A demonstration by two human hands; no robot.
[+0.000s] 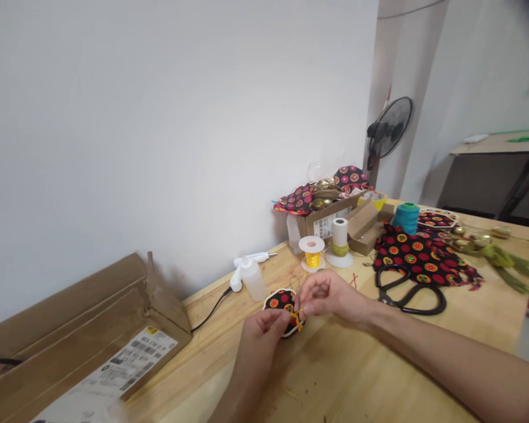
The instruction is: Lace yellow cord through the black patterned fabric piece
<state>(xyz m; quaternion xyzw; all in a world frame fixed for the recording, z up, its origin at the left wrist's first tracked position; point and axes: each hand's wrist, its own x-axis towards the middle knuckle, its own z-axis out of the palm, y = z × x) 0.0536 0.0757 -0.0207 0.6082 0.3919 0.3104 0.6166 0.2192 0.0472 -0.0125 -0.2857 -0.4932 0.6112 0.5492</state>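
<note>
My left hand [261, 336] and my right hand [324, 294] meet over the wooden table [357, 376]. Both pinch a short yellow cord [296, 319] at the edge of a small round piece covered in black fabric with red and yellow circles [279, 301]. The piece lies between the two hands, partly hidden by my fingers. Just behind it stand a spool of yellow cord [312, 253] and a white spool wound with olive thread [339, 241].
A small plastic bottle [253, 278] and a white glue gun [247, 262] with a black cable lie left of the hands. Black scissors [409, 291], patterned fabric [423, 257], a teal thread cone [406, 217] and a cardboard box [335, 214] sit right. A large carton [83, 335] fills the left; a fan [390, 128] stands behind.
</note>
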